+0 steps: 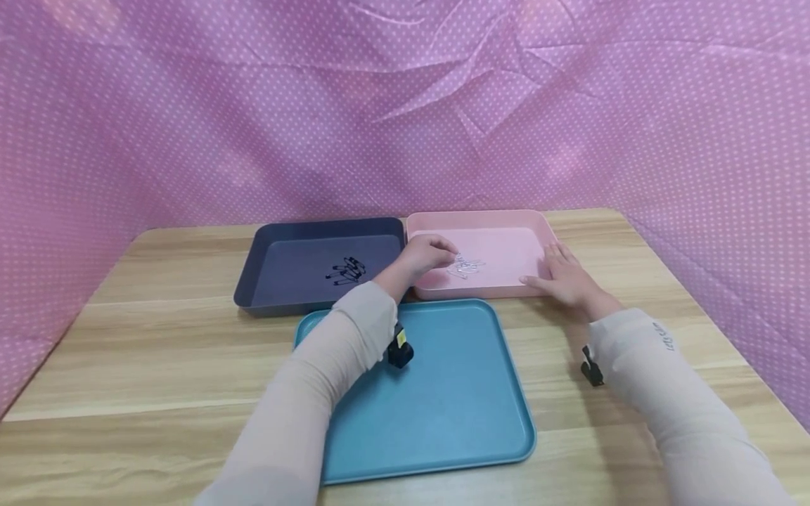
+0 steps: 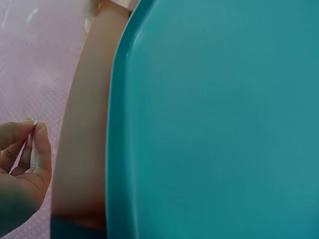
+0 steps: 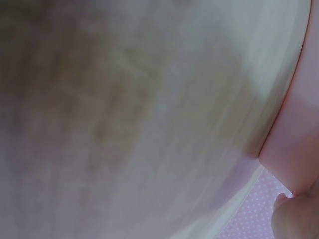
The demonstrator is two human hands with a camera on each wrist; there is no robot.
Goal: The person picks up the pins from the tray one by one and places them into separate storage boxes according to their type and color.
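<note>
Over the left part of the pink tray [image 1: 506, 242], my left hand [image 1: 432, 254] has its thumb and fingertips pinched together at a small heap of silver safety pins [image 1: 465, 267]. In the left wrist view that hand [image 2: 25, 167] shows a tiny shiny bit of a silver safety pin [image 2: 35, 121] between its fingertips; most of the pin is hidden. My right hand [image 1: 565, 280] rests on the pink tray's right front corner, fingers spread along the side. Only a piece of the right hand [image 3: 295, 216] appears in the right wrist view.
A dark grey tray [image 1: 259, 270] stands left of the pink one, with several black safety pins [image 1: 348, 270] inside. In front lies a flat teal tray [image 1: 443, 407] below my left forearm. All stand on a wooden table [image 1: 158, 351]; pink dotted cloth [image 1: 405, 105] hangs behind.
</note>
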